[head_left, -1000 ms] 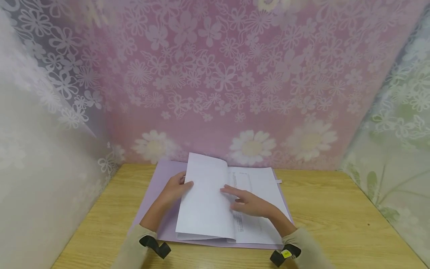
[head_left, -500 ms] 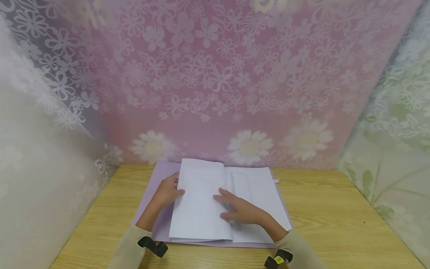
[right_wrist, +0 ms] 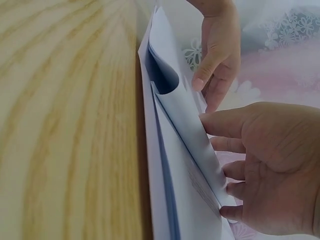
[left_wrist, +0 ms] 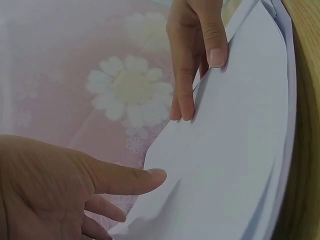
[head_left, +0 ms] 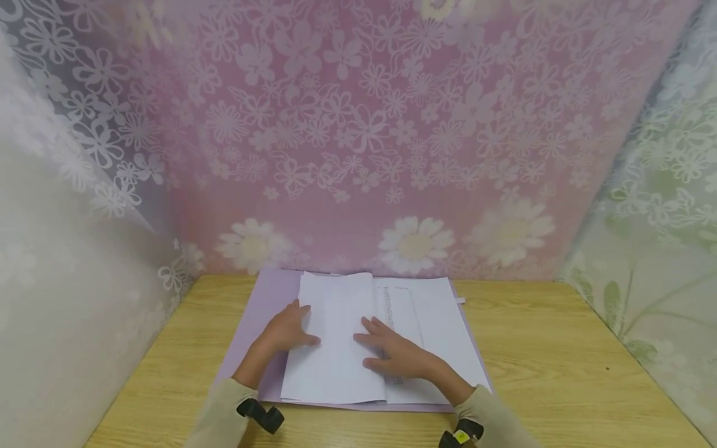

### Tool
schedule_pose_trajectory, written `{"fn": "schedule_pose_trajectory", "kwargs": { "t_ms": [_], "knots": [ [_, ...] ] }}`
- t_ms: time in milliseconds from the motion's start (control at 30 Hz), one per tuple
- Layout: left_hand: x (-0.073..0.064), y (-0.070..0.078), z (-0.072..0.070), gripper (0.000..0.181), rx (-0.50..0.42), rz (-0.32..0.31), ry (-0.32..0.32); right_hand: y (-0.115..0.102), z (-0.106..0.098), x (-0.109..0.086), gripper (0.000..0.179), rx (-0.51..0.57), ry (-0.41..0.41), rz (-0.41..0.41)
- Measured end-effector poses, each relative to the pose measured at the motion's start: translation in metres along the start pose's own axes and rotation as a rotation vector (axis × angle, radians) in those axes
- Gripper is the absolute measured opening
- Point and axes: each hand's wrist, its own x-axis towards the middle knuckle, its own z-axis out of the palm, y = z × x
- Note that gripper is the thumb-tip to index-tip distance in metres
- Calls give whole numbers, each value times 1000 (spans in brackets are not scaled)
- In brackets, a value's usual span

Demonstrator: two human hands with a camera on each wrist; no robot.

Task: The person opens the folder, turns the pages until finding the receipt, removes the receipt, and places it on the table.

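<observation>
White sheets [head_left: 336,376], folded over to the left with their blank side up, lie in an open lilac folder [head_left: 269,305]. To their right shows a printed page [head_left: 437,311] with a table-like outline. My left hand [head_left: 288,330] is at the left part of the folded sheets, thumb and fingers spread; in the left wrist view its thumb is close above the paper. My right hand [head_left: 402,354] rests with extended fingers near the fold, its fingertips on the paper in the right wrist view. There the fold [right_wrist: 172,87] bulges in a rounded curve.
The folder lies on a wood-grain table [head_left: 560,354]. A small pale tab [head_left: 460,300] sticks out at its right edge. A pink flowered backdrop [head_left: 358,218] stands right behind the table, with pale patterned sheets at both sides.
The turned sheets have come down to the left and lie flatter. My left hand has let go of their edge and moved onto them. My right hand has shifted slightly left and nearer.
</observation>
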Motion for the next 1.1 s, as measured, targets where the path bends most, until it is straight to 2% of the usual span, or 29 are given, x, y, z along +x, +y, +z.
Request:
{"fn": "schedule_pose_trajectory", "kwargs": {
  "t_ms": [100,233,300,367,433,533,633,700,900,1033,1100],
  "knots": [
    [-1,4,4,92,57,11,-23,-1,1,0,57,-3,3,1],
    [-1,6,14,103,102,32,13,-3,3,1,56,-12,11,-2],
    [0,7,18,107,100,62,43,-3,3,1,56,-19,15,-9],
    [1,7,21,108,86,99,43,-4,3,1,55,-23,15,-11],
    [1,7,23,108,57,143,10,-3,3,1,55,-26,12,-10],
    [0,8,26,103,19,186,-90,-3,3,0,55,-27,9,-6],
    [-2,9,27,99,12,181,-168,-2,0,-1,55,-31,1,0],
    [-3,11,27,97,26,165,-190,-2,-2,0,56,-18,-10,-4],
    [-4,12,28,98,39,127,-191,5,-18,1,57,91,-55,7],
    [-3,12,30,98,42,126,-190,20,-37,-2,52,152,-22,44],
    [-3,12,32,98,39,127,-192,30,-49,-5,51,136,11,59]
  ]
}}
